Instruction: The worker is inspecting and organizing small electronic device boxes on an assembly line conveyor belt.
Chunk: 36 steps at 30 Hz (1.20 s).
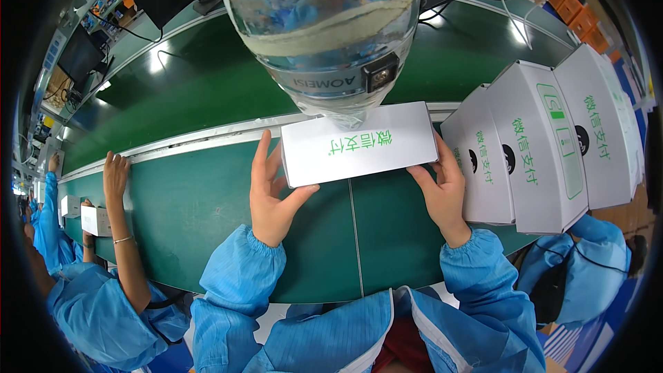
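Observation:
A long white carton [360,159] with green print is held level between my two hands, above the green work surface. My left hand [271,200] grips its left end, thumb below the near edge and fingers up along the side. At the opposite end my right hand [442,193] holds it the same way, thumb at the lower corner. A shiny, rounded, see-through object [324,27], wrapped with a pale band, hangs just above the carton and overlaps its far edge.
Several larger white cartons [545,152] stand in a row to my right, close to my right hand. A metal rail [200,139] crosses behind the work surface [186,200]. On the left, a co-worker's hand [116,178] is raised near a small white box [93,221].

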Motion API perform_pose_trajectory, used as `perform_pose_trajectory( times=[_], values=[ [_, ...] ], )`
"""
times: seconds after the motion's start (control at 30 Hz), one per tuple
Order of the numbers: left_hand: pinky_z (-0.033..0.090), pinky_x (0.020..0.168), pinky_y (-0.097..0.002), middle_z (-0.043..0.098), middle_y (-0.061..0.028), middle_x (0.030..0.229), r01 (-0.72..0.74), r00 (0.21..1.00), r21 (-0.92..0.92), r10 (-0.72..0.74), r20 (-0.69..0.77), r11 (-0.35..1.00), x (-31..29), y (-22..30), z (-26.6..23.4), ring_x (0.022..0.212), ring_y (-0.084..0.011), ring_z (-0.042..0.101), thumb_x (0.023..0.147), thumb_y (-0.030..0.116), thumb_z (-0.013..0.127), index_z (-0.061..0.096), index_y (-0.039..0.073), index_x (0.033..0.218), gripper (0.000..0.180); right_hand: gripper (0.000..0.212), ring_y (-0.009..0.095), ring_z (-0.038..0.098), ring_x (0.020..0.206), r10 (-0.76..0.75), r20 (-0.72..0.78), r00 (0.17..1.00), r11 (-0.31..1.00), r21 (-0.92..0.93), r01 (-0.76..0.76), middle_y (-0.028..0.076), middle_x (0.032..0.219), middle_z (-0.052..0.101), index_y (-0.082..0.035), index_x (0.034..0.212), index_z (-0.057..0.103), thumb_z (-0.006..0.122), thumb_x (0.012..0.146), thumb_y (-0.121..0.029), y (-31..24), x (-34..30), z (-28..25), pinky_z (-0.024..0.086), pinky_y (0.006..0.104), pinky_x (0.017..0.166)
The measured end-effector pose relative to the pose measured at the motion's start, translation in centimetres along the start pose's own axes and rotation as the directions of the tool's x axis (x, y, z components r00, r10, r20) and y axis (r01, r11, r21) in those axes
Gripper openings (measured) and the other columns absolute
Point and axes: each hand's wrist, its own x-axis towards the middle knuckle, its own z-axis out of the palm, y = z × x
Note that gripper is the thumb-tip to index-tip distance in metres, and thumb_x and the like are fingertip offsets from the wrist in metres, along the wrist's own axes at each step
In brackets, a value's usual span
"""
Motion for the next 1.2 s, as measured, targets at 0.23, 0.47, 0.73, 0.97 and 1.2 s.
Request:
perform_pose_trajectory(
  times=[0.23, 0.47, 0.73, 0.97, 1.2],
  values=[
    [0.047, 0.104, -0.0373, 0.051, -0.0216, 0.142, -0.006, 1.000, -0.004, 0.006, 0.002, 1.000, 0.1, 0.1, -0.7, 0.125, -0.0279, 0.056, 0.075, -0.006, 0.070, 0.015, 0.007, 0.157, 0.099, 0.063, 0.025, 0.051, 0.131, 0.010, -0.002, 1.000, 1.000, 0.003, -0.010, 0.016, 0.144, 0.051, 0.001, 0.146, 0.041, 0.069, 0.090, -0.003, -0.4, 0.0, 0.8, 0.037, 0.0368, 0.112],
    [0.047, 0.104, -0.0373, 0.051, -0.0217, 0.141, -0.002, 1.000, 0.014, 0.002, 0.001, 1.000, 0.1, 0.1, -0.6, 0.125, -0.0281, 0.057, 0.075, -0.005, 0.070, 0.016, 0.007, 0.157, 0.099, 0.063, 0.025, 0.051, 0.131, 0.002, -0.002, 1.000, 1.000, 0.005, -0.002, 0.016, 0.143, 0.051, 0.001, 0.146, 0.041, 0.069, 0.090, -0.003, -0.2, 0.1, 0.7, 0.037, 0.0366, 0.112],
    [0.047, 0.104, -0.0373, 0.051, -0.0219, 0.141, -0.012, 1.000, 0.023, 0.012, -0.004, 1.000, 0.1, -0.1, -0.4, 0.125, -0.0281, 0.057, 0.075, -0.004, 0.070, 0.016, 0.007, 0.157, 0.099, 0.063, 0.025, 0.051, 0.131, 0.000, 0.001, 1.000, 1.000, 0.013, 0.000, 0.016, 0.143, 0.052, 0.001, 0.146, 0.041, 0.069, 0.090, -0.004, 0.0, 0.1, 0.5, 0.037, 0.0368, 0.112],
    [0.046, 0.105, -0.0374, 0.051, -0.0219, 0.142, -0.003, 1.000, 0.016, 0.003, -0.009, 1.000, 0.0, -0.1, -0.3, 0.125, -0.0282, 0.057, 0.075, -0.004, 0.070, 0.016, 0.007, 0.157, 0.099, 0.063, 0.024, 0.052, 0.130, -0.010, 0.005, 1.000, 1.000, 0.005, 0.010, 0.016, 0.143, 0.052, 0.001, 0.146, 0.041, 0.069, 0.090, -0.004, 0.0, 0.1, 0.4, 0.038, 0.0368, 0.111],
    [0.050, 0.101, -0.0409, 0.045, -0.0224, 0.146, -0.014, 1.000, 0.051, 0.013, 0.018, 0.999, -0.1, -0.6, -1.0, 0.127, -0.0300, 0.054, 0.073, 0.003, 0.079, 0.017, 0.009, 0.157, 0.105, 0.063, 0.023, 0.055, 0.125, -0.037, -0.006, 0.999, 0.999, 0.005, 0.037, 0.014, 0.140, 0.055, -0.001, 0.146, 0.043, 0.070, 0.089, -0.003, 0.7, -0.2, 0.5, 0.043, 0.0355, 0.106]
  ],
)
